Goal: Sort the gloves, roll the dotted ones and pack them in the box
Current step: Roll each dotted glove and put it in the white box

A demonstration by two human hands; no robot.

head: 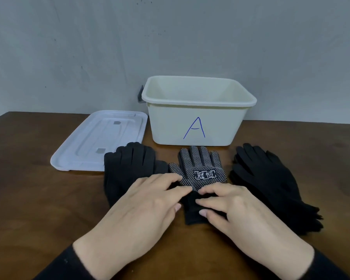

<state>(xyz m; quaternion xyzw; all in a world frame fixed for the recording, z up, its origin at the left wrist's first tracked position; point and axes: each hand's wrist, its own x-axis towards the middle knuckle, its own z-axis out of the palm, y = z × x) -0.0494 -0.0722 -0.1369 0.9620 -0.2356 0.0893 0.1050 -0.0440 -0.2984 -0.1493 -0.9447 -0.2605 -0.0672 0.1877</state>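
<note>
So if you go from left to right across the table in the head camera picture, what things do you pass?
Flat white plastic lid → plain black fabric gloves → black glove with white dots → pile of plain black gloves.

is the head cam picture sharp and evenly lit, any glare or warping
Head view: soft, even light, only faint shadows under the box and lid; no hard glare; the table edge bows from the wide lens; the plain black gloves lose detail, while the dotted glove reads clearly.
</note>
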